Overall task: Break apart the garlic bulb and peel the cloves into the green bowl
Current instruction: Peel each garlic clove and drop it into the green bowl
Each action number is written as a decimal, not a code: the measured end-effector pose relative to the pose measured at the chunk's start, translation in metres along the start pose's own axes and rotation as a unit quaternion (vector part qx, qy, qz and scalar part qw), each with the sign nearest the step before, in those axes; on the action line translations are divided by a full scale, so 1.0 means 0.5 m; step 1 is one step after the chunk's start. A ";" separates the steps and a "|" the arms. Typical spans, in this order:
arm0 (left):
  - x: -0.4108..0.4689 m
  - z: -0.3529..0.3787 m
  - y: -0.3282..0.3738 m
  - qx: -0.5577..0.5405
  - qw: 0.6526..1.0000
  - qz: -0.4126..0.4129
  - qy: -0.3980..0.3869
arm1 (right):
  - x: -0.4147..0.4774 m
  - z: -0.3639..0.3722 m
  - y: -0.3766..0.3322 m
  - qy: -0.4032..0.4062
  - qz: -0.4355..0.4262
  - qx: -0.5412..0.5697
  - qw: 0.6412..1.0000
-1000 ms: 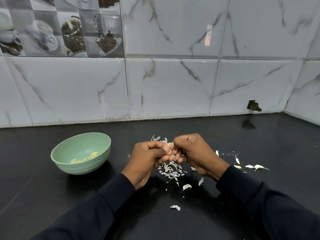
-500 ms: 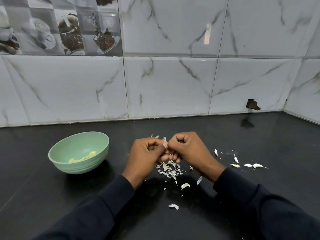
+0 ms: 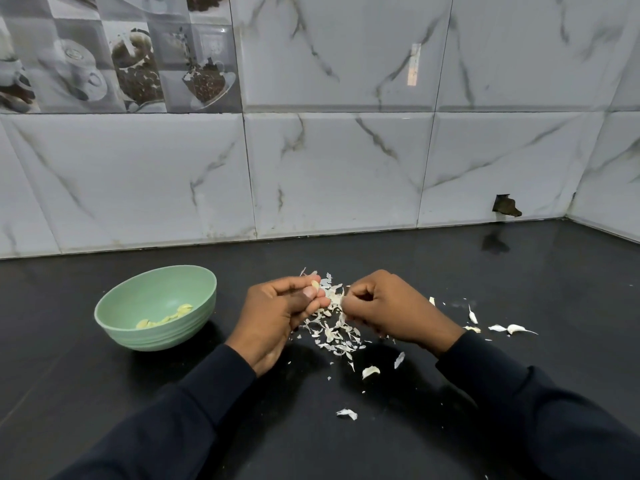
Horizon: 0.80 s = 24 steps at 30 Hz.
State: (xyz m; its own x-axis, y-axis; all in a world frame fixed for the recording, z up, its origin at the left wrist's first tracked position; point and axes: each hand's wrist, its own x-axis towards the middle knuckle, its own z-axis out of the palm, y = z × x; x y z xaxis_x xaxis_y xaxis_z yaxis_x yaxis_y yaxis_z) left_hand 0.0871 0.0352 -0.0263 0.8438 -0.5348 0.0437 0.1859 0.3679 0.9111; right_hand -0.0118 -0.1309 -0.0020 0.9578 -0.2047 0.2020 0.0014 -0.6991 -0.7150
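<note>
My left hand (image 3: 277, 317) pinches a small pale garlic clove (image 3: 314, 284) between thumb and fingertips, above the black counter. My right hand (image 3: 388, 306) sits just to its right with fingers curled, pinching a strip of papery skin (image 3: 337, 297). Beneath both hands lies a heap of white garlic peel (image 3: 334, 336). The green bowl (image 3: 121, 308) stands to the left of my left hand and holds several peeled yellowish cloves (image 3: 166, 317).
Loose peel and clove pieces lie scattered on the black counter: some to the right (image 3: 514, 329), one in front (image 3: 370, 371), another nearer me (image 3: 347, 414). A marble-tiled wall (image 3: 332, 174) closes the back and right corner.
My hands have drawn slightly apart; the right hand has pulled to the right, and the clove now shows at my left fingertips.
</note>
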 end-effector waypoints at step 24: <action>-0.027 0.022 0.007 0.540 0.759 0.355 -0.079 | 0.008 -0.005 0.017 -0.004 -0.020 0.169 0.985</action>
State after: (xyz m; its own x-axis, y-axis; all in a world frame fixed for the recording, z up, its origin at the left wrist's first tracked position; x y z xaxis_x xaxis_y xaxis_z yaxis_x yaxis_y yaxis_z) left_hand 0.0706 0.0354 -0.0193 0.4517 -0.6092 0.6518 -0.8805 -0.1868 0.4356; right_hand -0.0087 -0.1393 -0.0054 0.9573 -0.1757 0.2294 0.1328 -0.4374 -0.8894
